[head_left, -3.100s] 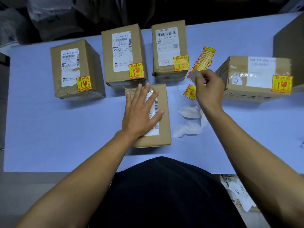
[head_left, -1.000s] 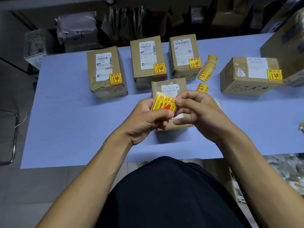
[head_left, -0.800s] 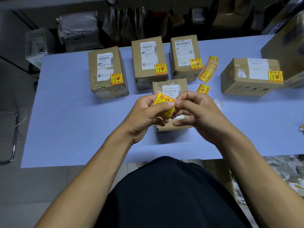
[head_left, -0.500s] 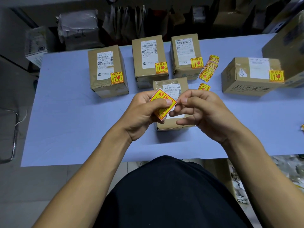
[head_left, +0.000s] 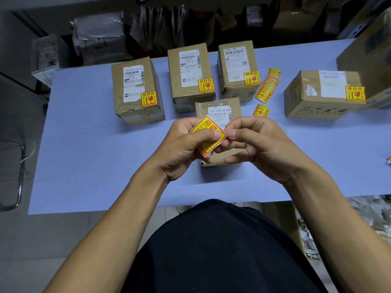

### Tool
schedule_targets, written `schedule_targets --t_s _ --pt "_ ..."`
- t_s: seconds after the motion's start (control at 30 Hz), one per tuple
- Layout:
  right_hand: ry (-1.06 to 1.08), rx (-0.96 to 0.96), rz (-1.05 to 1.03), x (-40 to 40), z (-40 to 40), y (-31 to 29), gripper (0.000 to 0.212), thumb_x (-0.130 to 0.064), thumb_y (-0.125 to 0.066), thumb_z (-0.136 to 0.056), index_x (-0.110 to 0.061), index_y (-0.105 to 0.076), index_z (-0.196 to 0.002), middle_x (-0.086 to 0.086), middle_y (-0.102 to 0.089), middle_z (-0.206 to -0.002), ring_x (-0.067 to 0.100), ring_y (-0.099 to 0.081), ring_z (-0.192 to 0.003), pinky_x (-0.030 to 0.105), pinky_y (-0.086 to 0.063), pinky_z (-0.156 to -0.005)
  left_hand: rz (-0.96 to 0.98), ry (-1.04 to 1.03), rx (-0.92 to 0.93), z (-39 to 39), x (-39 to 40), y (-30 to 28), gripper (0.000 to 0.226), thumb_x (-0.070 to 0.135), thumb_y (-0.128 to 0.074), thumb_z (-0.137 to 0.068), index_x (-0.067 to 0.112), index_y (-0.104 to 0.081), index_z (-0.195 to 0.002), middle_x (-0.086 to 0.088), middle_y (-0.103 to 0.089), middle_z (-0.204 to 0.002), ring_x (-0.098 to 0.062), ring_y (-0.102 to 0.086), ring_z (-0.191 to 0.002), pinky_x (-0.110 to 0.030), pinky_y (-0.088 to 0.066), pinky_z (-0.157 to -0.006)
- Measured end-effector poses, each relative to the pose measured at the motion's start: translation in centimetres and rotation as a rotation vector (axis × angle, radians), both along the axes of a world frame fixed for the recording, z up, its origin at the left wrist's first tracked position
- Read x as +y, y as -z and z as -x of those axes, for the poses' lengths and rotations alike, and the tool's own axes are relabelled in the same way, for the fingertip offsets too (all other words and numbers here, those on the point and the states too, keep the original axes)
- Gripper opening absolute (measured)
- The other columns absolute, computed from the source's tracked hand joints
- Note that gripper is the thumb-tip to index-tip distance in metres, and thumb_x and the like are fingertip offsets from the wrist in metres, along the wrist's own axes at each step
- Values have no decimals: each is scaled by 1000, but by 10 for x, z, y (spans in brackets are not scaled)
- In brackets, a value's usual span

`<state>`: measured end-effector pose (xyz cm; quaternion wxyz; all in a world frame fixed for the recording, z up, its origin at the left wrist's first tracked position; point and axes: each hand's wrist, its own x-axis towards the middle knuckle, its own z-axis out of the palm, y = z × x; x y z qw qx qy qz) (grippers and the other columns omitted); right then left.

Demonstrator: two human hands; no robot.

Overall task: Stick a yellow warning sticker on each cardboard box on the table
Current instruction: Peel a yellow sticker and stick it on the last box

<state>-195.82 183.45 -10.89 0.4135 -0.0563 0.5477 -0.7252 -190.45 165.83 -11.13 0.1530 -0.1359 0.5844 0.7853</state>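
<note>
A grey wrapped parcel (head_left: 99, 37) and hanging bags (head_left: 163, 28) sit behind the table (head_left: 95, 157).

A pale blue table (head_left: 88, 157) stands on grey floor (head_left: 31, 240) before dim clutter.

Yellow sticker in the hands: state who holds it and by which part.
Left hand pinches the yellow warning sticker across its middle, thumb on the printed face. Right hand pinches its right corner.
</note>
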Motion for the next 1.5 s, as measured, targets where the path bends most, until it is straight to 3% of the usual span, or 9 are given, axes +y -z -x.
schedule_targets --t_s 0.4,0.53,0.8,0.87,1.0,1.1,1.2,1.33,1.5 --pt "-4 44 -31 -3 -3 6 18 -16 -55 -88 -18 -66 -75 3 -64 -68 19 -67 -77 34 -62 -65 -3 14 27 0 4 5 18 10 -63 -83 18 -76 -74 -4 -70 -67 -13 -62 -55 -24 -46 -45" --pt "7 65 -51 -5 -4 7 17 -15 -52 -87 -17 -63 -75 1 -61 -67 17 -65 -73 31 -60 -63 -11 19 35 1 4 8 16 11 -65 -85 18 -76 -76 -4 -70 -69 -14 -62 -57 -23 -48 -46" --pt "51 122 -30 -7 -8 9 14 -20 -50 -91 -15 -56 -80 -3 -57 -66 11 -58 -64 24 -54 -58 0 -45 46 1 7 13 3 15 -72 -87 18 -71 -88 -11 -70 -78 -20 -63 -60 -29 -52 -59" --pt "55 126 -11 -8 -8 10 15 -21 -49 -93 -15 -57 -81 -3 -58 -68 10 -57 -65 24 -53 -57 -9 -92 24 2 9 14 14 16 -75 -83 15 -67 -95 -10 -71 -81 -21 -65 -62 -31 -56 -63" --pt "110 123 10 -8 -8 12 16 -21 -49 -95 -9 -59 -90 6 -56 -75 12 -57 -68 24 -51 -56 39 -294 16 5 16 19 32 14 -80 -74 16 -59 -98 -3 -65 -95 -18 -68 -80 -37 -60 -78" --pt "149 138 -9 -8 -8 12 15 -21 -49 -95 -14 -59 -86 0 -56 -71 12 -57 -67 23 -49 -55 256 -368 125 6 20 18 28 16 -83 -73 21 -62 -91 -3 -63 -101 -19 -63 -100 -34 -55 -89" --pt "165 180 -40 -9 -8 11 16 -20 -48 -95 -14 -58 -84 -6 -55 -67 11 -55 -65 22 -48 -55 312 -300 251 6 20 16 14 6 -78 -82 17 -71 -88 -1 -70 -93 -8 -67 -89 -18 -52 -78" --pt "158 270 -94 -10 -7 8 20 -13 -46 -100 -13 -55 -82 -7 -54 -65 10 -53 -63 21 -46 -55 195 -223 292 4 22 12 6 -1 -71 -87 3 -71 -92 0 -73 -76 -12 -68 -68 -21 -53 -70" --pt "174 276 -146 -10 -5 11 23 -7 -45 -103 -12 -55 -82 -4 -54 -66 11 -53 -63 22 -46 -56 256 -208 301 4 22 15 3 4 -72 -88 6 -73 -86 -1 -74 -75 -13 -70 -68 -21 -54 -70"
